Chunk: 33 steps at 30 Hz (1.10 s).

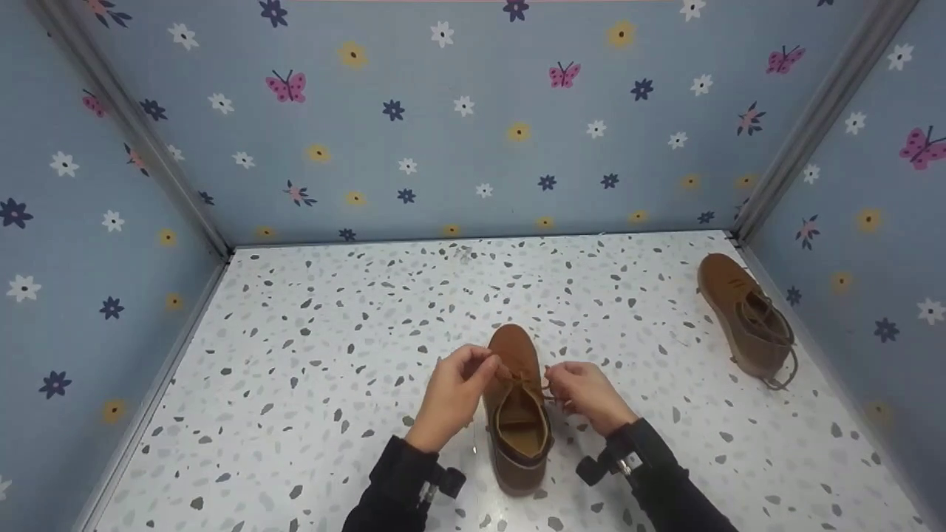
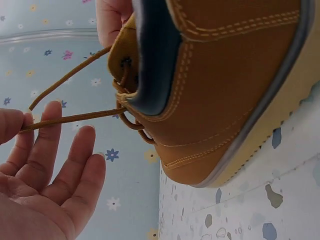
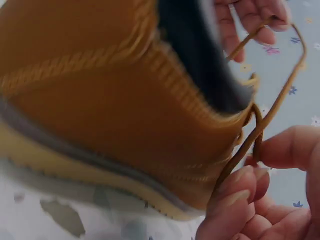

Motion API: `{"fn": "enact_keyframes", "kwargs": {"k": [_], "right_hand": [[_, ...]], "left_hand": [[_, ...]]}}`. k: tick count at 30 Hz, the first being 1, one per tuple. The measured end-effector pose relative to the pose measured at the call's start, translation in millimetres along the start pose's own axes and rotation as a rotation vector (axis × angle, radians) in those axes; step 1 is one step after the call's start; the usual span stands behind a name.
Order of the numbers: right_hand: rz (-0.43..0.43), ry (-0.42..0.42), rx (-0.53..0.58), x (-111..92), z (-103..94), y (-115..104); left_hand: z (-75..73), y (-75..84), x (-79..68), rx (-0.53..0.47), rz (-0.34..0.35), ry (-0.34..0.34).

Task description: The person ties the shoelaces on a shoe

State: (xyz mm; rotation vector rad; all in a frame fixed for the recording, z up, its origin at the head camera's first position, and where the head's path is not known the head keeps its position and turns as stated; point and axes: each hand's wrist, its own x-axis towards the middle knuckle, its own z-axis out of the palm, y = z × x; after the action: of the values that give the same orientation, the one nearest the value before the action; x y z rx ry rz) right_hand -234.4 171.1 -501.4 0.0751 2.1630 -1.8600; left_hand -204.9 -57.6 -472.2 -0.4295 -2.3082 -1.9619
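A brown lace-up shoe (image 1: 515, 347) stands on the speckled surface, toe pointing away, with a hand on either side of its laces. My left hand (image 1: 454, 391) pinches a brown shoelace (image 2: 75, 119) between thumb and index finger; in the left wrist view the lace runs taut to the eyelets, and the other fingers are spread. On the other side, my right hand (image 1: 587, 395) pinches the lace (image 3: 235, 160) close to the shoe's side, fingers curled in the right wrist view. Stitching and a dark padded collar (image 2: 157, 60) show on the shoe.
A second brown shoe (image 1: 728, 292) stands at the far right beside the side panel, its lace trailing loose. Blue panels with flowers and butterflies (image 1: 473, 148) wall the white speckled surface (image 1: 332, 332) at the back and both sides.
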Motion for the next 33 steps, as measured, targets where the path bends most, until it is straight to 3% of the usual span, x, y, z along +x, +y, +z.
{"fn": "enact_keyframes", "kwargs": {"k": [3,9,16,23,28,33], "right_hand": [[-0.01,0.013,0.141,-4,-2.8,-5],[-0.083,0.074,0.28,-13,-5.9,-16],[-0.195,0.221,0.265,-17,-9.4,-17],[-0.284,0.278,0.265,-19,-15.9,-13],[-0.315,0.367,0.229,-21,-24.7,-7],[-0.319,0.418,0.253,-22,-31.0,-2]], "left_hand": [[-6.6,2.0,1.8,-0.113,-0.034,0.034],[-23.8,8.8,4.2,-0.365,-0.081,0.14],[-39.9,6.1,5.2,-0.526,-0.098,0.262],[-50.4,-0.8,1.3,-0.505,-0.159,0.329],[-66.9,-10.0,-3.5,-0.435,-0.238,0.392],[-79.7,-16.6,-10.2,-0.394,-0.275,0.426]]}}
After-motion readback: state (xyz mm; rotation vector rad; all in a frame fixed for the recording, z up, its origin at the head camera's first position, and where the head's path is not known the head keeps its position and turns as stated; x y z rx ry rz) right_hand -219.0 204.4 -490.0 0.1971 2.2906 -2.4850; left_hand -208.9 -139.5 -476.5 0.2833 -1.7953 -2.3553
